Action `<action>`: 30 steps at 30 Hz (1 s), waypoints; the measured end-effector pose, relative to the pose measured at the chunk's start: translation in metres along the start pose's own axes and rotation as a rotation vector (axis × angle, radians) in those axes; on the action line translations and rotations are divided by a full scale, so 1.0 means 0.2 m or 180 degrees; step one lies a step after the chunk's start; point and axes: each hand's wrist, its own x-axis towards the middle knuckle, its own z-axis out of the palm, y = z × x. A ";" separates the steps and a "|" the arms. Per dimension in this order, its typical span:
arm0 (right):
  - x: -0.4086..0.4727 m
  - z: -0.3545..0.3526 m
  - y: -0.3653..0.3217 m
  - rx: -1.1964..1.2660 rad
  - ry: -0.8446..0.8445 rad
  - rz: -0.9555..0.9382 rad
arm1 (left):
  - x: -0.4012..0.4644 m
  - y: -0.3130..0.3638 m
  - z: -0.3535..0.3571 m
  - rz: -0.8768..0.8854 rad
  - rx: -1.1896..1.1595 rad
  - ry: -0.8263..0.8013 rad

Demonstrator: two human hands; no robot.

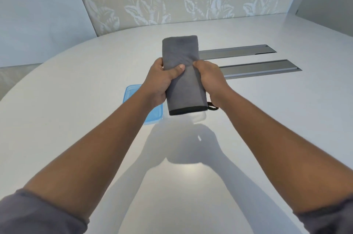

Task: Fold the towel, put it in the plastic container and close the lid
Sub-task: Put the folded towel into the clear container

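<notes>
**Above the bench: folded towel in both hands**

Soft grey towel (183, 75), folded long with a black hem, held up over the white bench (267, 119). Left hand (162, 81) and right hand (208, 79) clamp its sides, thumbs on top. Blue plastic lid (131, 94) lies underneath.

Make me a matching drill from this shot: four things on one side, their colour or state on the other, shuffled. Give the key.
Things:
1. towel
2. lid
3. table slots
4. sleeves

Descriptions:
A. blue, flat on the table, partly hidden by the left hand
B. grey metal, set into the tabletop
C. grey with a black edge, folded, held in both hands
D. dark, pushed up the forearms

Pairs: 1-C, 2-A, 3-B, 4-D
</notes>
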 end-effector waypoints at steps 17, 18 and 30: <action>0.56 0.06 0.26 -0.3139 -0.0310 0.0206 | 0.47 -0.19 0.01 -0.0139 0.3870 -0.0156; 0.57 0.06 0.28 -0.3294 -0.0414 0.0244 | 0.48 -0.20 0.01 -0.0244 0.4101 -0.0221; 0.61 0.10 0.37 -0.3808 -0.0636 0.0521 | 0.59 -0.40 0.09 -0.0929 0.5652 -0.0907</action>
